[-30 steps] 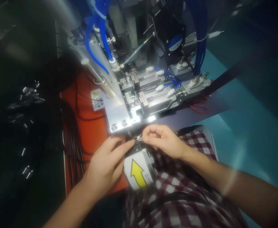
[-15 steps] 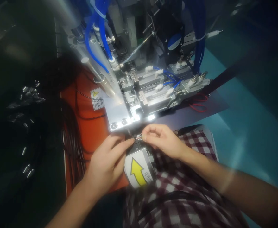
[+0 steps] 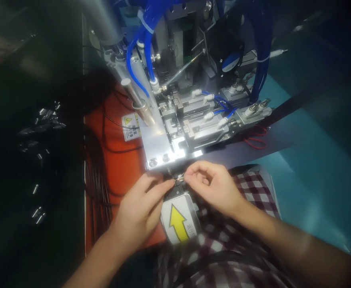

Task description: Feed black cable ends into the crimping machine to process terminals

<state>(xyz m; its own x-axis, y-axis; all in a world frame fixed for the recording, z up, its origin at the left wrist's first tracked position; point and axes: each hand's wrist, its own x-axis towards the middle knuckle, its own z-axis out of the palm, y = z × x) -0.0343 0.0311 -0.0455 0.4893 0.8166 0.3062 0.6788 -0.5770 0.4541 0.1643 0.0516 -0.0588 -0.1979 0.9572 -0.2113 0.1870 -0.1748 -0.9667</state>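
Note:
Both hands meet at the front of a metal machine (image 3: 160,148), over a small shiny metal part (image 3: 180,179) near its front edge. From the left, my left hand (image 3: 142,200) reaches in with its index fingertip at that part; its other fingers are partly hidden below the machine's plate. My right hand (image 3: 213,184) is closed in a pinch at the part's right side, on something too small to make out. Just below the fingertips is a white label with a yellow arrow (image 3: 178,224).
An orange base (image 3: 115,160) with dark cables (image 3: 97,192) lies left of the machine. Blue air tubes (image 3: 148,56) rise above it. Red wires (image 3: 256,142) loop at the right. Small shiny pieces (image 3: 48,120) lie at the far left.
The whole view has shifted, so the machine and hands appear slightly further right and lower. Both hands stay at the small metal part, with the right fingers slightly changed in pose.

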